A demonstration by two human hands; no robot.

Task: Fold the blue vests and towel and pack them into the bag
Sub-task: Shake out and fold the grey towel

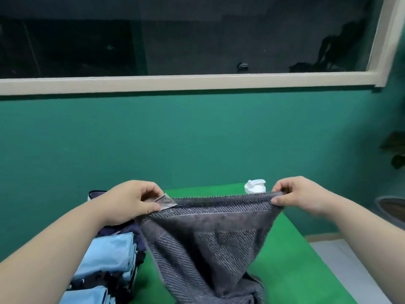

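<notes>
A grey ribbed towel (208, 242) hangs in the air above the green table (291, 270), stretched along its top edge. My left hand (129, 200) pinches the left corner, where a small label sticks out. My right hand (300, 196) pinches the right corner. The towel's lower part droops onto the table. Folded light-blue vests (109, 255) lie stacked in a dark navy bag (135, 235) at the lower left, partly hidden behind my left forearm.
A white bottle top (255, 186) shows behind the towel's upper edge on the far side of the table. Behind the table is a teal wall with a window. A grey floor and a dark round object lie to the right.
</notes>
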